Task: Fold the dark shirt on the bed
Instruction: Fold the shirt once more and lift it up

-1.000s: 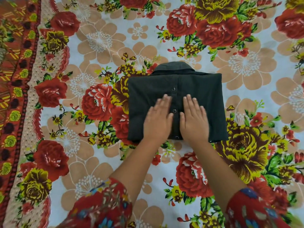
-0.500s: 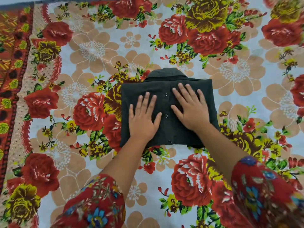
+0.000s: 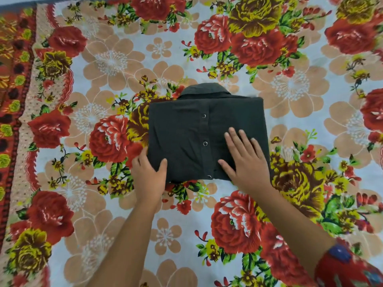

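Note:
The dark shirt (image 3: 182, 133) lies folded into a compact rectangle in the middle of the bed, its collar sticking out at the far edge and a row of snap buttons running down its centre. My left hand (image 3: 148, 177) grips the near left corner, thumb on top of the cloth and fingers tucked beneath it. My right hand (image 3: 244, 160) lies flat on the near right part of the shirt, fingers straight and spread.
The bed is covered by a floral sheet (image 3: 103, 69) with red and yellow roses. A red patterned border (image 3: 12, 100) runs along its left side. Nothing else lies on the sheet around the shirt.
My left hand has slid off the top of the shirt to its near left corner and taken hold of it. My right hand has drawn back toward the near right edge.

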